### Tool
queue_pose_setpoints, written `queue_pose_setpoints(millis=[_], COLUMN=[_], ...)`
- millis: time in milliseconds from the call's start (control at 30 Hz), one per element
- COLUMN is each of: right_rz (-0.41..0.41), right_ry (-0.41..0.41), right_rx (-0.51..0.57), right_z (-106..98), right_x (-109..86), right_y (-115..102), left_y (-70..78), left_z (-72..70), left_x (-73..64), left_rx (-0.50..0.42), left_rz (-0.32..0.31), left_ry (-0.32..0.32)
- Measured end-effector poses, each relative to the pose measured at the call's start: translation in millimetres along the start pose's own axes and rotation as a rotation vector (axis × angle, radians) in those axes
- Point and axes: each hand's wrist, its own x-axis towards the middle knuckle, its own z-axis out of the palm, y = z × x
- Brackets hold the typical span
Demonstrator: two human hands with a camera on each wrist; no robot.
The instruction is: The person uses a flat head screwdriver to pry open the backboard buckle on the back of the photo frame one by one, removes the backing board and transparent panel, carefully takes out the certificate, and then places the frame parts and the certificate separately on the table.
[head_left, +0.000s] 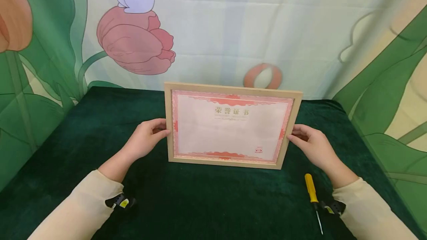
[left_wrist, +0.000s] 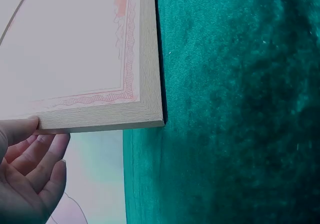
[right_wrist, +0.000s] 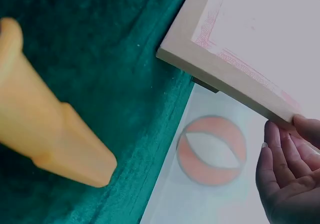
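A light wooden picture frame (head_left: 169, 140) stands nearly upright at the middle of the table, its front towards me. Behind its pane is a certificate (head_left: 230, 132) with a pink-red border and Chinese characters near the top. My left hand (head_left: 150, 138) grips the frame's left side, thumb on the front and fingers behind. On the opposite side my right hand (head_left: 311, 143) pinches the edge in the same way. In the right wrist view a small dark piece (right_wrist: 205, 84) juts out behind the frame. Whether the lower edge bears on the cloth, I cannot tell.
A screwdriver (head_left: 310, 188) with a yellow handle lies near my right wrist, its shaft pointing towards me. Dark green velvet cloth (head_left: 213, 203) covers the table. Behind it hangs a printed curtain (head_left: 213, 29) with flowers and leaves.
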Motion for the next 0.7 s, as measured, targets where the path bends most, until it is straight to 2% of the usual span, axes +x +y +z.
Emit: queue_pose_setpoints(millis=[300, 700], right_rz=[-0.013, -0.032], right_ry=[0.005, 0.050], right_rx=[-0.022, -0.028], right_z=[-3.5, -5.9], right_x=[-2.2, -1.7], right_y=[-2.8, -4.0], left_y=[1.4, 6.0], left_z=[-0.8, -1.8], left_x=[-1.0, -0.2], left_rx=[-0.007, -0.010], left_rz=[-0.019, -0.015], left_ry=[-0.004, 0.021])
